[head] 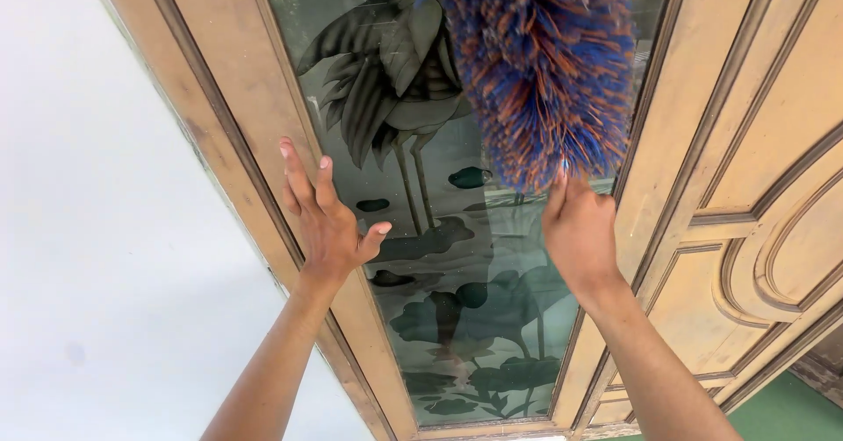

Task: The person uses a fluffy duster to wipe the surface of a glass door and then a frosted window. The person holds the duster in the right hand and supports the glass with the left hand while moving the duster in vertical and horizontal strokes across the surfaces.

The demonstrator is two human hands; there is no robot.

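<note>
Duster (540,63), blue & orange bristles, fills the upper centre-right of the frame, its fluffy head pressed against the glass panel (439,256) of a door. Largest thing in view is the tan wooden door frame (237,133), running diagonally from upper left to bottom centre, w/ a carved wooden door leaf (773,230) of raised mouldings on the right side. A pale white wall (105,230) takes the whole left of the frame. The glass panel sits between frame & carved leaf; it's frosted, etched w/ a long-legged bird at top and lily pads lower down. A strip of green floor (790,415) shows at bottom right.

Right hand (580,234), centre-right, is clenched around the duster's handle just below the bristles; handle itself is hidden by the fingers, so the grip is prob. a full fist but hard to confirm. Holding it that close to the head likely gives firm control of the sweep over the glass.

Left hand (325,213), centre-left, is released & flat, fingers spread, palm against the door frame's inner edge beside the glass, holding nothing. It looks placed there to brace the body while the other arm reaches up.
</note>
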